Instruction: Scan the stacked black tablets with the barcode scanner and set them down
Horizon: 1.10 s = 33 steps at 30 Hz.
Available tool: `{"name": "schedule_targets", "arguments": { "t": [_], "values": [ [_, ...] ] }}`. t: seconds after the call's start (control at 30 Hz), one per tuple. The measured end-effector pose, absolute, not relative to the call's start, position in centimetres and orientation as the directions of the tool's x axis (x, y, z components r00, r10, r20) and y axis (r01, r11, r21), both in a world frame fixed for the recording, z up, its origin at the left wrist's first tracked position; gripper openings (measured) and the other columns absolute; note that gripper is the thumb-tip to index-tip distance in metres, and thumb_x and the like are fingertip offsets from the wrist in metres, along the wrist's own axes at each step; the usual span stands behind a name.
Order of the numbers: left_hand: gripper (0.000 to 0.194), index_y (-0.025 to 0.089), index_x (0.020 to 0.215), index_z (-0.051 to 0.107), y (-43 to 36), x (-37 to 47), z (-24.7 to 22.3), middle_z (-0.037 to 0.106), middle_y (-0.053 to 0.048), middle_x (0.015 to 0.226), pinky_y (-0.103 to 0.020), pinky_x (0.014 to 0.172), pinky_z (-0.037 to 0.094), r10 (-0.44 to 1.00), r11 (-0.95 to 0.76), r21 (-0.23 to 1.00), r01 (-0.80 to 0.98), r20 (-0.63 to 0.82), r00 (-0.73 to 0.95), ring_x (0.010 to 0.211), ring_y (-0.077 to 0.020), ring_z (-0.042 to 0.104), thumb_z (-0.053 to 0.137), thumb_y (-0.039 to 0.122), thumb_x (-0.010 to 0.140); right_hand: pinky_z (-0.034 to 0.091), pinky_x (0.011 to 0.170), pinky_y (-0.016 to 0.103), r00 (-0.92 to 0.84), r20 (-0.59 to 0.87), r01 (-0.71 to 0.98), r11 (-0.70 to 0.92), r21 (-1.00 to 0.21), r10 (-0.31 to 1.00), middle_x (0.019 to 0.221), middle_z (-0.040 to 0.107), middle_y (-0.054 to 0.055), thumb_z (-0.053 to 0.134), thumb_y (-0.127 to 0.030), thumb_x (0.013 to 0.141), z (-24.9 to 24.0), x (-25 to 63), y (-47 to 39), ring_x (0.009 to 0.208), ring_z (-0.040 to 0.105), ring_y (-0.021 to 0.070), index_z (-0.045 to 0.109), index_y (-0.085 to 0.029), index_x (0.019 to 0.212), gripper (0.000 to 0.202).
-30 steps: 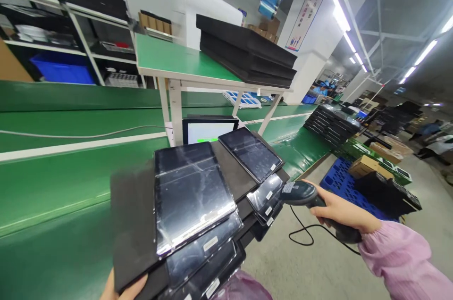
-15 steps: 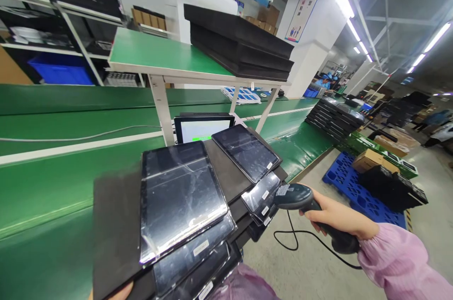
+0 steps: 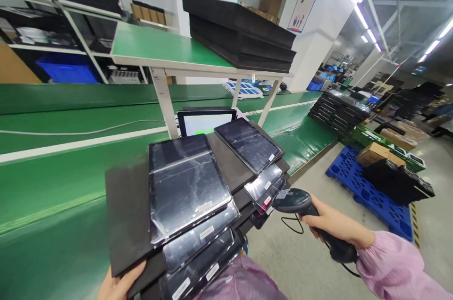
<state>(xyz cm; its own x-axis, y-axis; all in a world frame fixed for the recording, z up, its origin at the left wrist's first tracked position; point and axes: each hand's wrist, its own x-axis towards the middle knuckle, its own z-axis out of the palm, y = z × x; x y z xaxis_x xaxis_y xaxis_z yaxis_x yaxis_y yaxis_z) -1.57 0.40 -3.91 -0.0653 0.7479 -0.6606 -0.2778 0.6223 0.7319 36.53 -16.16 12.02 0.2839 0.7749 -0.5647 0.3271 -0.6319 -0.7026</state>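
I note the green conveyor table filling the left half of the frame. Centre frame, a stack of black trays carries bagged tablets, fanned out toward lower right. The left hand, at the bottom edge, grips the stack's near corner from beneath. At lower right, the right hand is closed around the handle of a barcode scanner, its head just beside the lower tablets' labels.
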Motion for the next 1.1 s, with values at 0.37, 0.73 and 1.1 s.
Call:
{"name": "schedule_targets", "arguments": {
  "t": [0.37,0.73,1.1],
  "values": [
    [0.065,0.02,0.11,0.058,0.2,-1.7,-5.6,0.063,-0.002,0.106,-0.03,0.086,0.041,0.93,0.356,0.901,-0.247,-0.366,0.004,0.102,-0.0232,0.053,0.078,0.037,0.05,0.044,0.05,0.023,0.189,-0.61,0.27,-0.638,-0.721,0.77,0.068,0.052,-0.003,0.05,-0.033,0.073,12.1,29.6,-16.8,0.055,0.051,0.0125,0.005,-0.019,0.142,0.083],
    [0.069,0.022,0.123,0.052,0.0,-1.5,-5.1,0.058,-0.004,0.12,-0.034,0.097,0.037,0.968,0.252,0.924,-0.287,-0.246,0.056,0.112,-0.0237,0.05,0.075,0.033,0.059,0.043,0.051,0.023,-0.093,-0.677,0.22,-0.648,-0.729,0.73,0.076,0.055,-0.001,0.051,-0.022,0.076,10.8,19.9,-15.3,0.054,0.05,0.0103,0.008,-0.024,0.142,0.078],
    [0.068,0.02,0.123,0.05,0.2,-1.9,-5.4,0.057,-0.007,0.12,-0.038,0.099,0.038,0.977,0.21,0.947,-0.242,-0.197,0.078,0.115,-0.0264,0.05,0.074,0.034,0.061,0.043,0.053,0.025,-0.106,-0.666,0.236,-0.632,-0.738,0.738,0.085,0.056,0.001,0.052,-0.027,0.083,9.9,18.0,-15.5,0.054,0.048,0.0093,0.002,-0.028,0.143,0.078]
  ]
}}
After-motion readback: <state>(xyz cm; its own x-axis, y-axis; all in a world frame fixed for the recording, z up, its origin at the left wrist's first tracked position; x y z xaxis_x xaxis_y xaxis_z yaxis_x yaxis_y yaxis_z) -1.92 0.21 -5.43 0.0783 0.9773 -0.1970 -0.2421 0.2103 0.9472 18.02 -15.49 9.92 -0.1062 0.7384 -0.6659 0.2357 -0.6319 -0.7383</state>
